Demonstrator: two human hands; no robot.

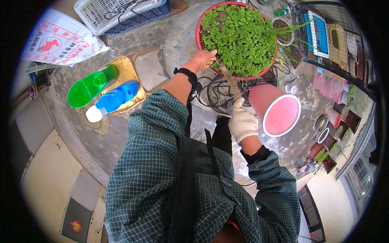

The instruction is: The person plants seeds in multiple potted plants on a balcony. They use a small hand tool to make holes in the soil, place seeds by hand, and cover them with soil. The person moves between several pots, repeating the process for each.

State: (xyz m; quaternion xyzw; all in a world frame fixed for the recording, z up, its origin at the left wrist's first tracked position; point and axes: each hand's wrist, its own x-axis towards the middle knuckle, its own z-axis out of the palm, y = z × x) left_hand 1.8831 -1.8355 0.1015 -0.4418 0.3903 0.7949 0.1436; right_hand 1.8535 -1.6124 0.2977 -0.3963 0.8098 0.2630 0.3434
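Observation:
My left hand (204, 60) is bare, its fingers closed on small yellow pieces and perhaps a green stem, at the lower left rim of a red tub (198, 32). Dense leafy seedlings (240, 39) grow in the tub. My right hand (243, 121), in a cream knitted glove, grips a long flat strip that looks like wood (229, 79). The strip's far end reaches the tub's near edge, close to my left hand. Just right of the glove, a pink bucket (275, 109) with a white rim lies tilted. Black hose or cable (212, 94) is coiled beneath the strip.
To the left, cut green (88, 86) and blue (117, 96) plastic bottles lie on a yellow chair seat (127, 65). A printed white sack (60, 39) and a white plastic basket (100, 18) stand beyond. At right are a wire cage (334, 65) and several plant pots (328, 164).

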